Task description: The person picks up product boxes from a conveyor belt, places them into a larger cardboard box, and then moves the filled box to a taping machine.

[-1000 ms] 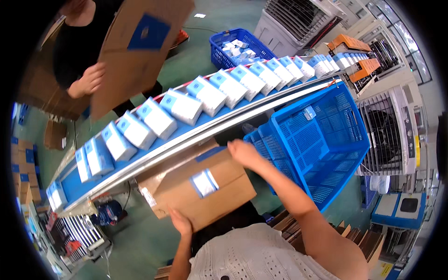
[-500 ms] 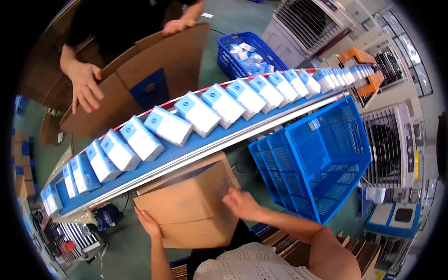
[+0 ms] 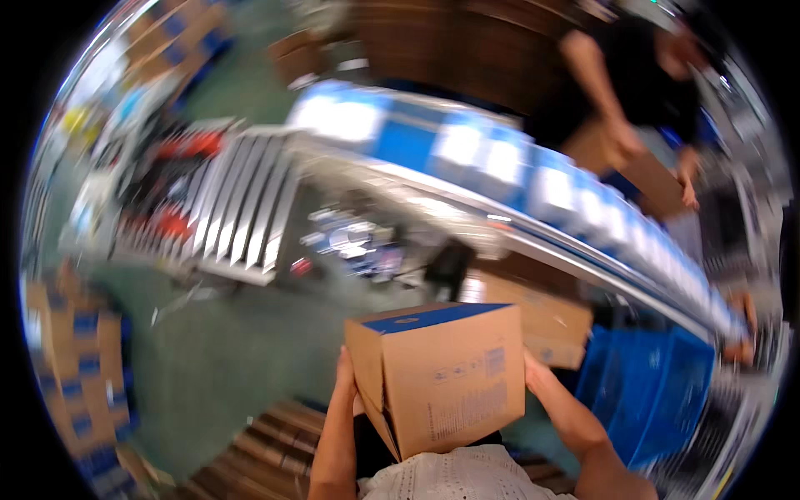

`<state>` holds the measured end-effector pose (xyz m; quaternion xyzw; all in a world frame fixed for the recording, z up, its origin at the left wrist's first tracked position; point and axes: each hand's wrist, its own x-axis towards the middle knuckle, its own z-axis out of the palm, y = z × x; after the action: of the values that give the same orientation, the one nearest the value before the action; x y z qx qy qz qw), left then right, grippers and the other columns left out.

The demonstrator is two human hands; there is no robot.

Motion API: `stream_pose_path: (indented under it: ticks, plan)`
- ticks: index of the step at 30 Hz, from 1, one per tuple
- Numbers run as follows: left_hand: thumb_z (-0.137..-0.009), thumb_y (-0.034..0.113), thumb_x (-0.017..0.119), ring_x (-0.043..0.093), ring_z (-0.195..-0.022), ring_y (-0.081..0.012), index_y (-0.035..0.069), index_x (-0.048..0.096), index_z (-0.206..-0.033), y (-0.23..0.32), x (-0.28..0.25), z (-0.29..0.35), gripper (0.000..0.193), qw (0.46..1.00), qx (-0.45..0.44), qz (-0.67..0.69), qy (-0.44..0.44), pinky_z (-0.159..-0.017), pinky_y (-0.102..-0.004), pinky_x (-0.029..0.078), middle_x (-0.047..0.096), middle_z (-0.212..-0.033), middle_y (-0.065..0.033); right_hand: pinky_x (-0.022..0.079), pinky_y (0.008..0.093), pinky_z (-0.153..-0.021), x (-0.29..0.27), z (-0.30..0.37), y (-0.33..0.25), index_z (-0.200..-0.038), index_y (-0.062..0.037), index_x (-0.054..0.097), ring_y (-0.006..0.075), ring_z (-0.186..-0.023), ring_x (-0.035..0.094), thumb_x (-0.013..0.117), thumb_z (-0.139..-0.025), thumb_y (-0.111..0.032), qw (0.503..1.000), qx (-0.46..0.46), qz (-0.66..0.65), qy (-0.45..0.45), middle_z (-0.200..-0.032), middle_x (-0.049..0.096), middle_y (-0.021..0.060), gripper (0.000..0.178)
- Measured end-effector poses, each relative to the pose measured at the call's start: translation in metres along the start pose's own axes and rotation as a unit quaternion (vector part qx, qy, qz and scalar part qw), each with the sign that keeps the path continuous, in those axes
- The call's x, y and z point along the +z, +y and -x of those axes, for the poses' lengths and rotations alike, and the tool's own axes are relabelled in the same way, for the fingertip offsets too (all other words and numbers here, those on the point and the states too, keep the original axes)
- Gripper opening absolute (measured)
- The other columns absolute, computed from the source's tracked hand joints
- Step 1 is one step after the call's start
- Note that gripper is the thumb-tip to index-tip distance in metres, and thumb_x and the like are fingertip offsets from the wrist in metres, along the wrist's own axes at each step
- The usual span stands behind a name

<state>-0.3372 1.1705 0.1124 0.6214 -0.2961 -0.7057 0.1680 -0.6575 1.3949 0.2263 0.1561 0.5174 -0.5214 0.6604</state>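
Note:
A brown cardboard box [image 3: 458, 383] with a blue patch on its top is held close in front of my body. My left hand [image 3: 345, 373] presses against its left side, and my right hand [image 3: 534, 371] grips the right side; the fingers of both are partly hidden. A loose-looking flap or edge stands apart along the box's left side. Beyond it runs a conveyor with a blue belt [image 3: 402, 143], carrying a row of white-and-blue small boxes [image 3: 554, 190], smeared by motion.
A roller conveyor [image 3: 237, 200] stands to the left, near stacked cartons [image 3: 87, 367]. Flattened cardboard [image 3: 250, 454] lies at lower left. Another brown carton [image 3: 542, 321] and a blue plastic crate [image 3: 642, 387] are at right. Across the belt a person [image 3: 637, 83] handles cardboard.
My view has swung left, toward the conveyor's end and the rollers. The cardboard box has turned with me, and my right hand, earlier lifted beside it, now holds its right side.

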Motion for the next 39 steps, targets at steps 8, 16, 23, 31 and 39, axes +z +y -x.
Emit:
stream_pose_path:
  ticks: [8,16,23,31,39]
  plan:
    - [-0.09,0.042,0.028,0.054,-0.099,-0.0333,-0.002,0.054,-0.107,0.224,-0.251,-0.006,0.054,0.939,0.146,-0.227,0.214,-0.084,-0.0402,0.042,0.058,-0.105,-0.0178,0.038,0.0412,-0.092,0.273,-0.109,0.094,-0.114,-0.0047,0.048,0.0258,-0.105,0.048,0.024,-0.091,-0.039,0.999,0.032,-0.022,-0.036,-0.119,0.049,0.0107,0.047]
    - [-0.084,0.041,0.035,0.048,-0.107,-0.0319,0.005,0.048,-0.114,0.497,-0.166,-0.038,0.049,0.746,0.208,-0.54,0.331,-0.09,-0.0491,0.034,0.05,-0.116,-0.0187,0.036,0.0428,-0.095,0.411,-0.242,0.065,-0.125,-0.0069,0.04,0.0308,-0.113,0.042,0.019,-0.088,-0.038,0.969,-0.074,-0.218,-0.09,-0.126,0.043,0.0125,0.052]
    - [-0.083,0.04,0.044,0.016,-0.13,-0.0332,-0.002,0.027,-0.13,0.522,-0.127,-0.133,0.065,0.653,0.384,-0.593,0.273,-0.102,-0.0528,0.015,0.021,-0.139,-0.0194,0.046,0.035,-0.065,0.552,-0.307,-0.045,-0.106,-0.0048,0.046,0.025,-0.095,0.05,0.035,-0.078,-0.067,0.993,-0.086,0.062,-0.044,-0.104,0.05,0.0097,0.069]
    - [-0.084,0.038,0.043,0.014,-0.13,-0.0338,-0.004,0.02,-0.133,0.537,-0.143,-0.179,0.069,0.662,0.373,-0.6,0.251,-0.103,-0.0526,0.011,0.018,-0.139,-0.0205,0.036,0.0435,-0.087,0.662,-0.352,-0.09,-0.101,0.0063,0.049,0.0394,-0.1,0.044,0.056,-0.079,-0.027,0.691,-0.523,0.499,-0.007,-0.101,0.049,0.024,0.04]
    - [-0.083,0.037,0.045,0.021,-0.121,-0.033,0.0,0.025,-0.128,0.554,-0.166,-0.226,0.062,0.608,0.493,-0.593,0.187,-0.098,-0.0483,0.015,0.024,-0.13,-0.0193,0.043,0.0401,-0.059,0.718,-0.325,-0.123,-0.075,-0.0003,0.058,0.0349,-0.067,0.054,0.051,-0.078,-0.018,0.741,-0.458,0.488,-0.055,-0.074,0.057,0.0196,0.02]
